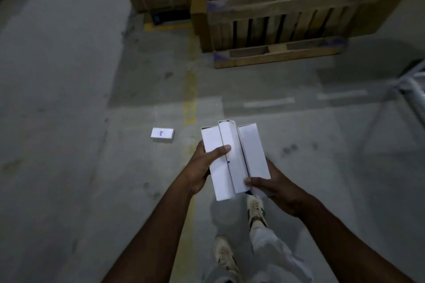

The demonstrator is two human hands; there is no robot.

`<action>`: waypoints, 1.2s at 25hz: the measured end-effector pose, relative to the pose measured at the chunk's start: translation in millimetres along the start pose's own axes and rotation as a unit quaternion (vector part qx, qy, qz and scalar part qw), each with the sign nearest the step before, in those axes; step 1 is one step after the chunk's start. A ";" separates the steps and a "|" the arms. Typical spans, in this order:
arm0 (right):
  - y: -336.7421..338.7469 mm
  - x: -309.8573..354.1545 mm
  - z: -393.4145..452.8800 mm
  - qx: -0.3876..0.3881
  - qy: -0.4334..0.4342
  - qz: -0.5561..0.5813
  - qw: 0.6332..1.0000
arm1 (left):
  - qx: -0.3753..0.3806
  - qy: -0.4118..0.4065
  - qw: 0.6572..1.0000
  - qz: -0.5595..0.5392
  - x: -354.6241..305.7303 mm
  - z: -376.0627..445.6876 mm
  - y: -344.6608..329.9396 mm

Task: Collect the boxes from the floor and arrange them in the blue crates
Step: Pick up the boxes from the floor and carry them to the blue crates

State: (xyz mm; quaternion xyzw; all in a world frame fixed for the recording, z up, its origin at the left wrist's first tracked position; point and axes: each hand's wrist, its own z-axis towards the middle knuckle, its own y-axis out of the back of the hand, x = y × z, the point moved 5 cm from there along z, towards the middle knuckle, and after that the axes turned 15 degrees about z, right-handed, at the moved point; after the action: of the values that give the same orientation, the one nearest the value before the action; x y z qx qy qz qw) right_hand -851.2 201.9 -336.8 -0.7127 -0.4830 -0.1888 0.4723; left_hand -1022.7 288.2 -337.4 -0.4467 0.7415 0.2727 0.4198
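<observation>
You've got three white boxes (232,158) side by side, held between both hands as one bundle. Your left hand (202,167) wraps the left box with the thumb over its top face; your right hand (269,188) cups the right box from under, thumb pinching the near end. Probably squeezed together so none slips while you walk. One more small box (162,133) lies on the concrete floor (69,122), ahead to your left, well apart from the bundle. No blue crates in view, only wooden pallets (276,27) beyond
</observation>
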 end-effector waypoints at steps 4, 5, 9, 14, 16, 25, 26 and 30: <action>20.3 27.7 -64.1 -0.083 0.078 0.047 0.992 | 0.055 -0.021 0.996 0.064 -48.8 -10.5 -57.4; 29.3 36.1 -77.3 -0.106 0.090 0.063 0.988 | 0.071 -0.031 0.993 0.085 -60.3 -11.1 -75.3; 71.8 73.6 -136.9 -0.148 0.146 0.106 0.972 | 0.129 -0.074 0.979 0.139 -97.7 -13.3 -158.4; 148.5 105.3 -216.8 -0.180 0.170 0.168 0.954 | 0.235 -0.053 0.959 0.150 -128.0 -6.7 -275.1; 186.2 115.9 -244.8 -0.184 0.185 0.175 0.949 | 0.273 -0.045 0.951 0.140 -140.5 -6.7 -328.5; 307.9 166.6 -356.4 -0.251 0.262 0.261 0.895 | 0.363 0.034 0.926 0.097 -186.5 0.5 -523.7; 318.9 169.3 -366.6 -0.269 0.274 0.275 0.881 | 0.376 0.035 0.920 0.104 -190.9 2.7 -544.2; 360.4 181.8 -402.3 -0.309 0.328 0.355 0.819 | 0.416 0.020 0.899 0.132 -209.1 13.0 -629.2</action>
State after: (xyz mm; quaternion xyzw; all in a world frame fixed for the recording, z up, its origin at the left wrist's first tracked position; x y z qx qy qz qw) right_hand -379.5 -81.0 -187.6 -0.8392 0.0711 -0.3705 0.3917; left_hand -404.9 104.5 -181.3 -0.1347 0.8478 -0.0169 0.5126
